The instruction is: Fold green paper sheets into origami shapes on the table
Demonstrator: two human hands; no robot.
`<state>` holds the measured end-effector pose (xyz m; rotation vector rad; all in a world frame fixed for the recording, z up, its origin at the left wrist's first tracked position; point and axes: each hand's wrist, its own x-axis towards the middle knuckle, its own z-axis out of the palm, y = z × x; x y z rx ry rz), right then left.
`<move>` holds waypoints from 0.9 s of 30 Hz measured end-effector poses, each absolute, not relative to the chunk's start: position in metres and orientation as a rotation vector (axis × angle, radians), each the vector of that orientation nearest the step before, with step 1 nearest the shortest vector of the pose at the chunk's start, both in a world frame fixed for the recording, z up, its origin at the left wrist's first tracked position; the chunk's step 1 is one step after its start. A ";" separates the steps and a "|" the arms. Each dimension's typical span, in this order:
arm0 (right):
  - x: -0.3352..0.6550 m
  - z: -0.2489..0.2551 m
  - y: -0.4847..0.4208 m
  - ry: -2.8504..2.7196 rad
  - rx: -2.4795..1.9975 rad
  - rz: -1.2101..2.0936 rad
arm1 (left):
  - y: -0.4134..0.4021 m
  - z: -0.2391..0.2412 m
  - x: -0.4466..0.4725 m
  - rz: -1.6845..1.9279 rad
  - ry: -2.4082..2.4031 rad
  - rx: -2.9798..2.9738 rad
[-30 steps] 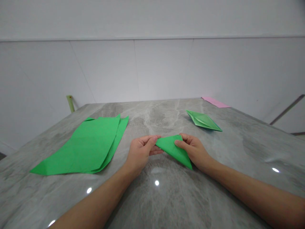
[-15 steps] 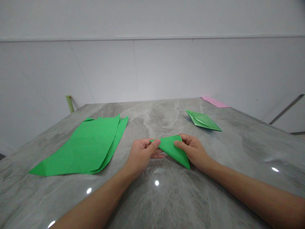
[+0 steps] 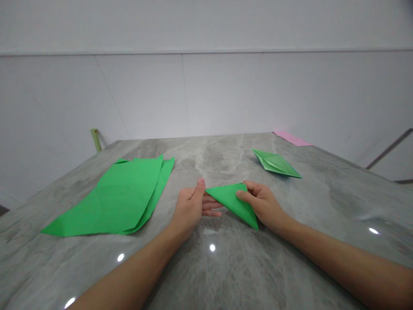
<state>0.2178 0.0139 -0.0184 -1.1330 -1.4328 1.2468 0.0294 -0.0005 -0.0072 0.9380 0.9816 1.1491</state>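
A folded green paper triangle [image 3: 232, 203] is held just above the grey marble table [image 3: 226, 267] in the middle of the view. My right hand [image 3: 263, 204] pinches its right upper edge between thumb and fingers. My left hand [image 3: 191, 206] is at the triangle's left tip, its thumb lifted off and pointing up, its fingers under the tip. The triangle's long point slants down toward me.
A stack of flat green paper sheets [image 3: 116, 198] lies to the left. A folded green paper shape [image 3: 275, 163] rests at the back right, with a pink sheet [image 3: 292, 138] behind it at the table's far edge. A white wall stands close behind.
My left thumb has lifted off the triangle's left tip and now points up. The triangle has flattened slightly; my right hand has kept its grip in place.
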 end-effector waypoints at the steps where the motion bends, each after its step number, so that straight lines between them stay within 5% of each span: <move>1: 0.218 -0.019 0.014 -1.433 -1.136 1.240 | 0.000 -0.007 0.029 1.151 0.991 0.949; 14: 0.221 -0.020 0.010 -1.718 -1.120 1.177 | -0.002 -0.011 0.020 0.720 0.984 1.314; 27: 0.227 -0.014 0.017 -1.753 -1.092 1.608 | -0.005 -0.008 0.015 0.315 0.870 1.435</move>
